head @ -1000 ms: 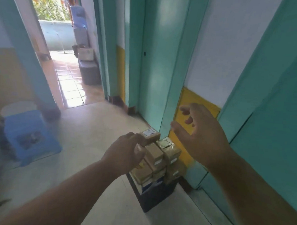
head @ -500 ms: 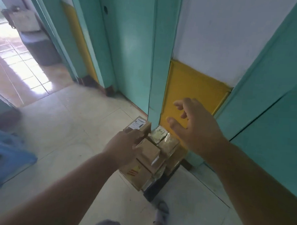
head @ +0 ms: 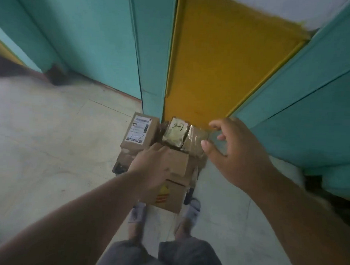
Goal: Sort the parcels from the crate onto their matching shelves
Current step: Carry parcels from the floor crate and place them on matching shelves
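Note:
Several cardboard parcels are piled on a dark crate (head: 119, 168) on the floor against the wall. My left hand (head: 149, 167) grips the plain brown box (head: 177, 162) in the middle of the pile. Behind it lie a box with a white label marked 1-7 (head: 140, 133), a taped yellowish parcel marked 1-6 (head: 176, 132) and a taped brown parcel (head: 195, 141). A box with a red and yellow mark (head: 168, 195) sits at the front. My right hand (head: 235, 152) hovers with fingers spread, its thumb beside the taped brown parcel.
A yellow wall panel (head: 222, 64) and teal door frames (head: 151, 52) rise right behind the pile. My feet in sandals (head: 193, 210) stand close to the crate's near side. Pale floor (head: 50, 147) stretches to the left.
The view has tilted down and come closer over the pile. My left hand has moved onto the middle brown box, and my right hand has dropped toward the taped brown parcel.

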A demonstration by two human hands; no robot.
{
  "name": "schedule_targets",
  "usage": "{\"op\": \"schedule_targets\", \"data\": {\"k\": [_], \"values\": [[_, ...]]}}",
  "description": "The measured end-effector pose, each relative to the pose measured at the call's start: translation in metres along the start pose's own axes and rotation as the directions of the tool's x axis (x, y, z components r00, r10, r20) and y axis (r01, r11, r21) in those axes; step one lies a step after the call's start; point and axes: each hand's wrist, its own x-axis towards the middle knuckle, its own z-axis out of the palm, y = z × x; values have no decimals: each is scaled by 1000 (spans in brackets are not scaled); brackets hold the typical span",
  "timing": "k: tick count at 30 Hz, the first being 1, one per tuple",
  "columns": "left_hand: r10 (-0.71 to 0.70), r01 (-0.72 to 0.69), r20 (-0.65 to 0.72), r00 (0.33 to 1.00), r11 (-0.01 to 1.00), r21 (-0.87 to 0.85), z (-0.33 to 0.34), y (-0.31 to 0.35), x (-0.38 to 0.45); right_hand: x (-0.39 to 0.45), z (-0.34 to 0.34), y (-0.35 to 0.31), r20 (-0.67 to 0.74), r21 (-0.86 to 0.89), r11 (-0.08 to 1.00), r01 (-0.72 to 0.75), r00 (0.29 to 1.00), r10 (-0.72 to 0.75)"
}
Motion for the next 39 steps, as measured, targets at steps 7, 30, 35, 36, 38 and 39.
{"op": "schedule_targets", "data": {"k": [7,30,35,36,38,39], "values": [[-124,113,137,983,990,85,58,-27,58,10,105,44,98,22,986,-167,981,164],[-462,353,172,870,340,-872,12,-32,-6,-17,112,23,177,419,833,-361,932,315],[-449,425,269,852,294,-856,-57,0,-52,-15,33,-32,130,452,877,-164,984,117],[-434,425,264,861,331,-843,-66,3,-58,-15,23,-39,107,445,884,-146,988,109],[-376,391,252,892,358,-848,-79,5,-67,-12,9,-49,28,419,898,-133,991,134],[-336,359,248,909,325,-875,-84,5,-71,-9,4,-53,-1,421,894,-152,986,168]]}}
